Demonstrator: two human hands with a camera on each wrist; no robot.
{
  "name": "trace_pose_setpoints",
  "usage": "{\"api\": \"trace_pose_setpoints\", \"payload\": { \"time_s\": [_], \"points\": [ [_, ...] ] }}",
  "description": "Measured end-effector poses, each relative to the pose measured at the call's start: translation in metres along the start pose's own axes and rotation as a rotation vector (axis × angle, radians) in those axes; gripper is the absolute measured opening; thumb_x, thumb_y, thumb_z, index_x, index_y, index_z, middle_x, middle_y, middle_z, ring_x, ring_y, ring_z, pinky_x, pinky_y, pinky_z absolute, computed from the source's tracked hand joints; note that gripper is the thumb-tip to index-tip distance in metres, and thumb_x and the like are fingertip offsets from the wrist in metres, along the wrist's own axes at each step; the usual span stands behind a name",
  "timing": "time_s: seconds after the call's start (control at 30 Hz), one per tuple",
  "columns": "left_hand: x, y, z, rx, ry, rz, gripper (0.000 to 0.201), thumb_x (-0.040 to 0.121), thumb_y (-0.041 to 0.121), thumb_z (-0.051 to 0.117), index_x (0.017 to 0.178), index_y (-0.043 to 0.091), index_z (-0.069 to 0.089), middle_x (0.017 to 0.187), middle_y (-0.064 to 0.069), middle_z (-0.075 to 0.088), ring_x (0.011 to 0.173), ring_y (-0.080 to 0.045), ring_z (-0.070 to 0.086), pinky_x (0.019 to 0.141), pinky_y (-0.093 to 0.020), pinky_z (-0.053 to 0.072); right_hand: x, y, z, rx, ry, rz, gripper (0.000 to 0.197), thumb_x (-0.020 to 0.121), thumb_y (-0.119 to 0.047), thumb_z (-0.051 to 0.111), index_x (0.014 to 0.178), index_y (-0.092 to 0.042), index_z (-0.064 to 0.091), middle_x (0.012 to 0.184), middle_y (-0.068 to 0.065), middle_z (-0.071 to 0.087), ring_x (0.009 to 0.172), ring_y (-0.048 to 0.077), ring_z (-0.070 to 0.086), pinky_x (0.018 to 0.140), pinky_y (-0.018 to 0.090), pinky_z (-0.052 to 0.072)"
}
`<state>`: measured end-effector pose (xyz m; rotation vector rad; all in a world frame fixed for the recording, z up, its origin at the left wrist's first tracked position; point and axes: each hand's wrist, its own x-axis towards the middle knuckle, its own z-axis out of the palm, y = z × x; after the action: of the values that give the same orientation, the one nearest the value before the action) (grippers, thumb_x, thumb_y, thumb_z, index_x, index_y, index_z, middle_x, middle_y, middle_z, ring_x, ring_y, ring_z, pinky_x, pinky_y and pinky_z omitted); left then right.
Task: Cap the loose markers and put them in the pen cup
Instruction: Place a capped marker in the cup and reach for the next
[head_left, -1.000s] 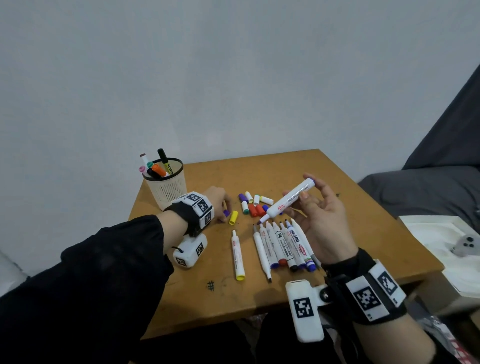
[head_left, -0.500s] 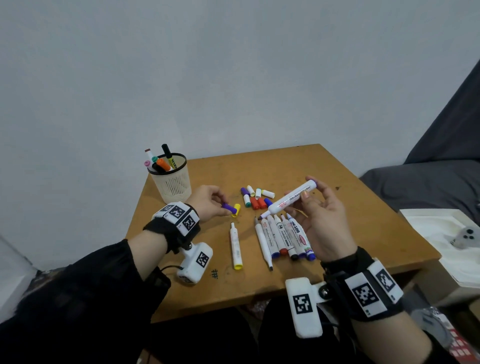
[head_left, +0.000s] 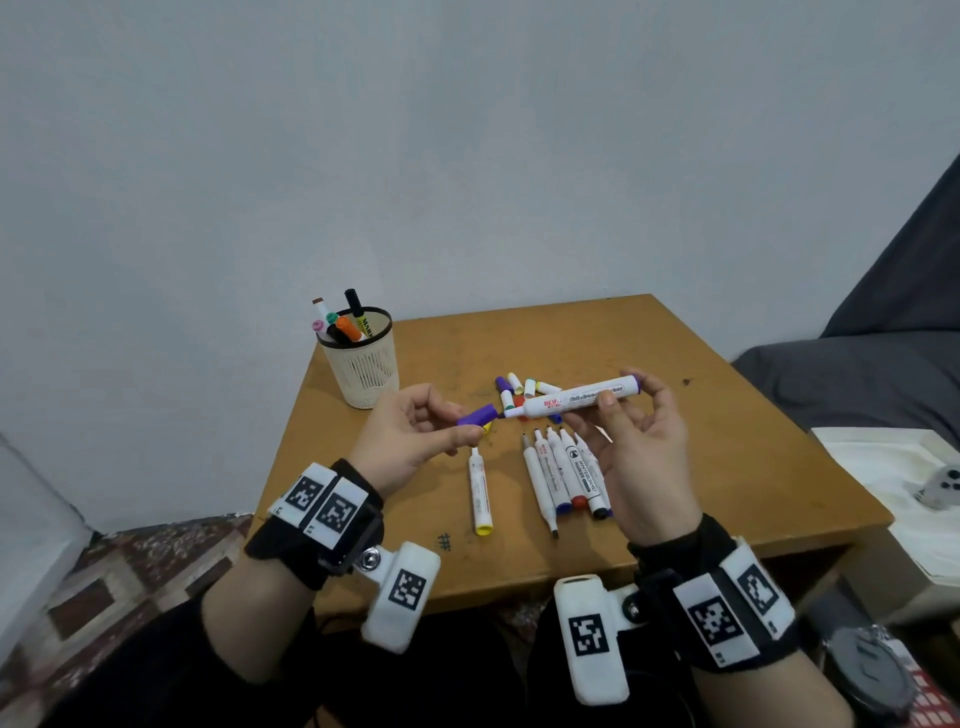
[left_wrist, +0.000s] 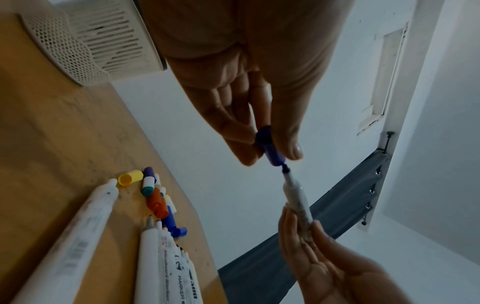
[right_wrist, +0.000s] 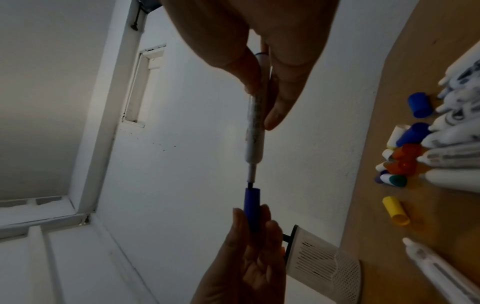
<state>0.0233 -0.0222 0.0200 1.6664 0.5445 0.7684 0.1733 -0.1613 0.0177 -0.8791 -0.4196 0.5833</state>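
The purple cap is sitting pinched between the thumb and fingertips of the left hand, its open mouth facing the tip of the white marker; the tip is just at the mouth, not yet seated, as both wrist views are showing. The right hand is gripping the marker's barrel between thumb and fingers, holding it roughly level above the bench.

To do this step well, I judge the two pieces should be kept on one line, the cap pushed straight along the barrel until it stops, with the right hand bracing from behind; a tilted cap would probably catch the nib and smear ink on the fingers.

Below the hands, more uncapped markers are lying side by side, one with a yellow end lying apart to their left; a cluster of loose caps is lying beyond them, with a yellow cap near it. The pen cup is standing at the bench's far left corner, already holding several markers, within easy reach of the left hand.
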Motion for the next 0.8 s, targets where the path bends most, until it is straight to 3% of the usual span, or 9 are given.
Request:
{"api": "trace_pose_setpoints", "payload": {
  "time_s": [0.37,0.53,0.6,0.7,0.8],
  "points": [
    [-0.018,0.002,0.000,-0.030,-0.006,0.022,0.024,0.064,-0.005,0.075,0.073,0.007,0.057,0.082,-0.009,0.069,0.066,-0.012,0.068,0.055,-0.018,0.052,-0.019,-0.001,0.010,-0.112,-0.092,-0.030,0.022,0.095,0.000,0.046,0.112,-0.014,0.046,0.102,0.016,0.066,0.094,0.025,0.069,0.072,0.026,0.058],
    [-0.023,0.013,0.002,0.037,-0.058,0.093,0.026,0.073,-0.002,0.071,0.095,0.010,0.068,0.084,-0.001,0.069,0.066,-0.004,0.063,0.057,-0.012,0.048,-0.025,-0.007,0.014,-0.148,-0.152,-0.037,0.018,0.093,0.002,0.048,0.105,-0.011,0.044,0.096,0.016,0.069,0.088,0.023,0.071,0.069,0.025,0.058],
    [-0.026,0.018,0.005,0.092,-0.109,0.141,0.029,0.079,-0.002,0.066,0.105,0.009,0.066,0.090,0.003,0.069,0.071,0.002,0.063,0.063,-0.010,0.047,-0.029,-0.009,0.016,-0.156,-0.212,-0.019,0.017,0.092,0.002,0.050,0.104,-0.008,0.042,0.096,0.021,0.068,0.088,0.027,0.071,0.071,0.027,0.058],
    [-0.029,0.022,0.010,0.190,-0.126,0.203,0.027,0.080,0.008,0.066,0.107,0.016,0.066,0.096,0.009,0.069,0.085,0.002,0.064,0.074,-0.009,0.046,-0.035,-0.010,0.018,-0.168,-0.262,-0.014,0.021,0.089,0.001,0.053,0.104,-0.008,0.042,0.100,0.028,0.064,0.091,0.030,0.070,0.074,0.030,0.058],
    [-0.030,0.025,0.013,0.191,-0.074,0.205,0.028,0.071,0.024,0.071,0.099,0.021,0.069,0.092,0.009,0.070,0.084,0.001,0.064,0.073,-0.010,0.047,-0.038,-0.009,0.020,-0.187,-0.292,-0.035,0.018,0.088,0.004,0.053,0.102,-0.005,0.045,0.102,0.031,0.062,0.092,0.031,0.069,0.075,0.030,0.058]
  ]
}}
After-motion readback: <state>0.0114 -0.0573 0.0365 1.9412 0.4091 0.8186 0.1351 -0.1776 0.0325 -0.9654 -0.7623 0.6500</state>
